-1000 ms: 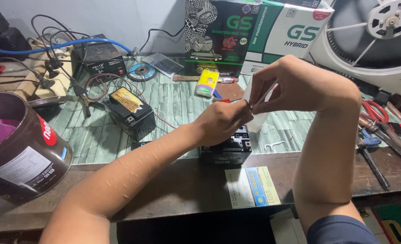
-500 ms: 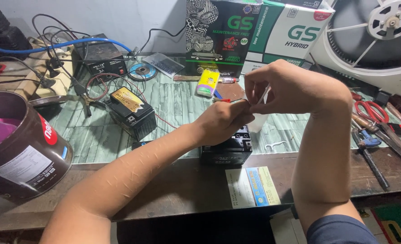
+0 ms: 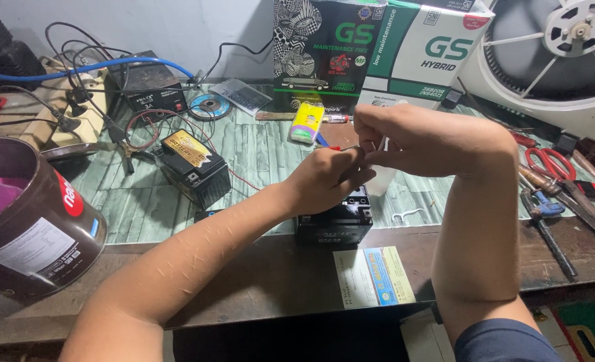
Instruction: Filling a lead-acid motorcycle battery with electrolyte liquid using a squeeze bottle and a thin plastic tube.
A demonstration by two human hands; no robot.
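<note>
A small black battery (image 3: 336, 224) stands at the near edge of the green-patterned bench (image 3: 264, 154). Just above it, my left hand (image 3: 327, 177) is closed around a thin tool with a red tip. My right hand (image 3: 421, 141) sits to its right, fingers pinched on a translucent white plastic container (image 3: 381, 175) that hangs down beside the battery. The two hands touch. What lies under them on the battery's top is hidden.
A second black battery (image 3: 193, 167) with a gold label and clipped wires sits left of centre. Behind are a charger (image 3: 149, 90), boxes (image 3: 378, 50) and a white fan (image 3: 565, 60). Scissors (image 3: 549, 164) and pliers (image 3: 545, 218) lie right. A dark tub (image 3: 26, 221) stands left.
Both hands have stayed over the small battery with only slight shifts; my right hand has dropped a little.
</note>
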